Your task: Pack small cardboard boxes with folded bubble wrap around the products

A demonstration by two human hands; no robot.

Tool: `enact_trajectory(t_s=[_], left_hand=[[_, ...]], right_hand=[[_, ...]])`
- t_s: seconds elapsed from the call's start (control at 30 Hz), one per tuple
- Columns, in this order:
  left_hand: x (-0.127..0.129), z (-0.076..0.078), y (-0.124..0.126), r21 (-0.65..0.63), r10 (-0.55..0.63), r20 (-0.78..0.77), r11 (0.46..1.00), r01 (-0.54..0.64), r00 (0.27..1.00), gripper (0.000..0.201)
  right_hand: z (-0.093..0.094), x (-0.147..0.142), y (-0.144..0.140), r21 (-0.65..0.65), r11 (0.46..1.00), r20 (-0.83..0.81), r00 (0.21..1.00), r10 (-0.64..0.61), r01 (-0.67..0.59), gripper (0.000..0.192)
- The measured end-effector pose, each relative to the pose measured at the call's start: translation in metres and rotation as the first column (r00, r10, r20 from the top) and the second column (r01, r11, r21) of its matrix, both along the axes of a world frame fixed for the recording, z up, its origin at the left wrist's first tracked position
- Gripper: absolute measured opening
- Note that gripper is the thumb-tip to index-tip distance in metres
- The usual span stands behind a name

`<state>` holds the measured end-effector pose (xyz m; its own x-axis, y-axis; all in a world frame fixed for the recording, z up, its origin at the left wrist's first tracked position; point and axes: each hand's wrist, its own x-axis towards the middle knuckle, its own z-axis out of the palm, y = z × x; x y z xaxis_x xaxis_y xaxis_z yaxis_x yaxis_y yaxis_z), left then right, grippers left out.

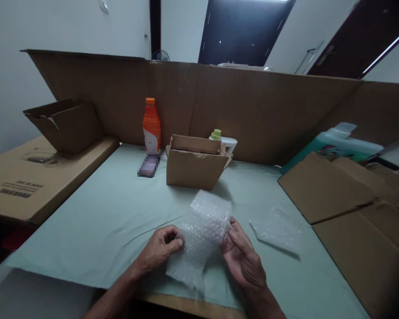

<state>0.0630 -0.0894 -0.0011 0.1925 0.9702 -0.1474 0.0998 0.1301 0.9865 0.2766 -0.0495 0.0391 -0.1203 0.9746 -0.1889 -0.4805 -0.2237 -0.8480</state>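
Across the whole upper half of the frame I see a tall corrugated cardboard screen (252,110), matte brown and creased at its folds, standing behind a table (96,221) covered in pale green sheeting. At the right edge lie flattened cardboard panels (352,208), stiff and flat; in the upper left sits an open-flapped cardboard box (66,124) on a long printed carton (36,177). At centre stands a small open cardboard box (193,168), with an orange bottle (151,126) just to its left and a green-capped white bottle (221,139) behind it. A second loose piece of bubble wrap (275,230) lies flat at right of centre. In the lower middle, the bubble wrap sheet (202,235) is held up off the table between both hands — my left hand (159,250) pinches its left edge with thumb and curled fingers, my right hand (242,257) grips the right edge, fingers closed on the film. I judge it feather-light, limp, translucent and pebbly, a little slick, its cells easily popped — best taken by opposite edges, gently, since it sags wherever unsupported.
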Motion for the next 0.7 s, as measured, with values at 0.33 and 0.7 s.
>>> enact_trajectory(t_s=[0.33, 0.7], left_hand=[[-0.055, 0.033, 0.077, 0.085, -0.149, -0.492, 0.972, 0.218, 0.858, 0.019], [-0.023, -0.005, 0.025, 0.508, 0.310, -0.796, 0.809, 0.296, 0.520, 0.051]], right_hand=[[-0.028, 0.043, 0.014, 0.122, 0.993, 0.504, 0.861, -0.065, 0.004, 0.037], [-0.041, 0.045, 0.006, 0.450, 0.715, 0.889, 0.197, -0.412, -0.536, 0.036]])
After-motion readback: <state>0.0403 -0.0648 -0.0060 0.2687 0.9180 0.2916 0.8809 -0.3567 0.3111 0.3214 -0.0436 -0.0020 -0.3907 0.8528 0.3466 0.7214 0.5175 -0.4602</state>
